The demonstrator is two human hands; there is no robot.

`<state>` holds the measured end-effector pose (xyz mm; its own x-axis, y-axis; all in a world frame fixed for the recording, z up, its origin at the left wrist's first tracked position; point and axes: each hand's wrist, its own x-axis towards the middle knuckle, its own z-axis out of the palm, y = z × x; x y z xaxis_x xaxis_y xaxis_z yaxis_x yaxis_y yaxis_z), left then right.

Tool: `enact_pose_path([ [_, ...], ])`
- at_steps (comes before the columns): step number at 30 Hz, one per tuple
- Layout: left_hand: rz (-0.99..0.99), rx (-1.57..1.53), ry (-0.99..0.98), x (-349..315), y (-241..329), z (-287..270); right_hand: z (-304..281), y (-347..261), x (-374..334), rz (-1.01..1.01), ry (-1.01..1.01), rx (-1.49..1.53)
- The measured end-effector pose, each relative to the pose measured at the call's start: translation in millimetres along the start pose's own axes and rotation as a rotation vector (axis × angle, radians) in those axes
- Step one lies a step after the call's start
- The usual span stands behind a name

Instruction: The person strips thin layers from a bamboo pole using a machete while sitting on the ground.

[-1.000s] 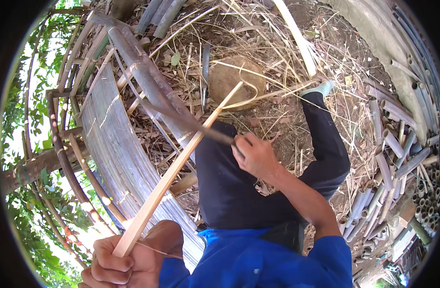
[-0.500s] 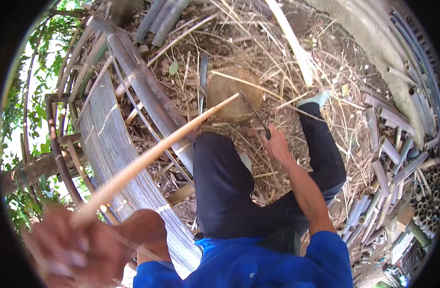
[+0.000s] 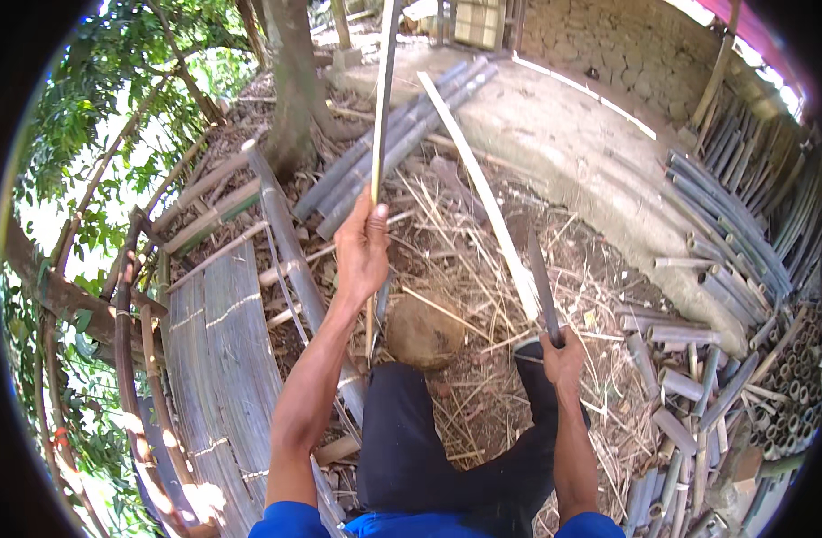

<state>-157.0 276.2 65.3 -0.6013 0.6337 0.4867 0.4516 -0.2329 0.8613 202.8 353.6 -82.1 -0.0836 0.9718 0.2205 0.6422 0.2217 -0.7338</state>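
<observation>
My left hand (image 3: 363, 244) is closed round a long bamboo strip (image 3: 383, 108), which stands nearly upright and runs past the top edge of the view. A lower end of it shows below the fist. My right hand (image 3: 563, 355) grips the dark handle of a long-bladed knife (image 3: 540, 282), its blade pointing up and away from me. Just beyond the blade a pale split bamboo piece (image 3: 479, 184) lies slanting across the littered ground. Between my hands sits a round wooden chopping block (image 3: 424, 332), with a thin strip lying across it.
A slatted bamboo bench (image 3: 216, 336) stands at my left behind a thick bamboo pole (image 3: 290, 242). Long dark bamboo poles (image 3: 402, 139) lie ahead by a tree trunk (image 3: 294, 90). Cut bamboo tubes (image 3: 792, 394) are piled at the right, beside a concrete ledge (image 3: 599, 188).
My left hand has swung from the lower left up to the centre, raising the strip upright. The right hand has moved a little right with the knife. The view has tilted up.
</observation>
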Motion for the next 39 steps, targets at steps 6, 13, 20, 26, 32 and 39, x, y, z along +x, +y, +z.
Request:
enact_pose_path([
  [6,-0.055,-0.059,-0.075,-28,66,-49,-26,-52,-14,-0.014,-0.093,0.229],
  [13,-0.297,-0.269,-0.242,-125,59,-23,-44,-132,-30,-0.260,-0.201,0.110],
  [20,-0.467,-0.290,-0.370,-171,51,-12,-33,-150,-72,-0.611,-0.422,-0.194],
  [26,-0.621,-0.398,-0.422,-188,55,-9,-37,-131,-55,-0.360,-0.366,-0.196],
  [32,-0.674,-0.355,-0.477,-208,52,-13,-37,-116,-15,-0.206,-0.283,-0.218],
  [39,-0.714,-0.282,-0.446,-250,53,-60,-45,-102,-2,-0.199,-0.414,-0.246],
])
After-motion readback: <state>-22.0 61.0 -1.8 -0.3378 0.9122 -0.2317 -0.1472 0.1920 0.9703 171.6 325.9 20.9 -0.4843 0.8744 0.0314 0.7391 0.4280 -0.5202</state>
